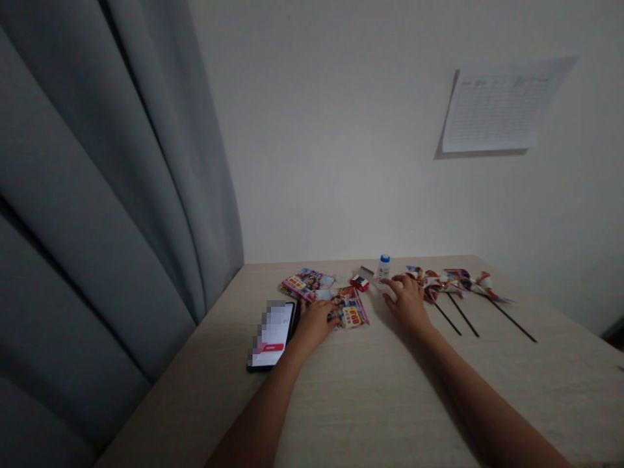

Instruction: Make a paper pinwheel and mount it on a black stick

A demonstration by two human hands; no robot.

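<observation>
Printed paper sheets (350, 308) lie in a loose pile on the table (370, 396), spread mostly left to right, just under the fingers of the left hand (316, 324). That hand rests low and flat, and whether it pinches anything is hidden. A phone (272, 335) lies just to its left. The right hand (405, 302) is nearer the far edge, fingers spread, open and empty — its fingertips closest to a small white bottle (383, 268). Paper pinwheels (453, 283) lie further right, their black sticks (507, 322) angled toward the near right.

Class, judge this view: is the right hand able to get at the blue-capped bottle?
Likely yes: the right hand lies just beside the blue-capped bottle, and nothing appears to stand between them.
</observation>
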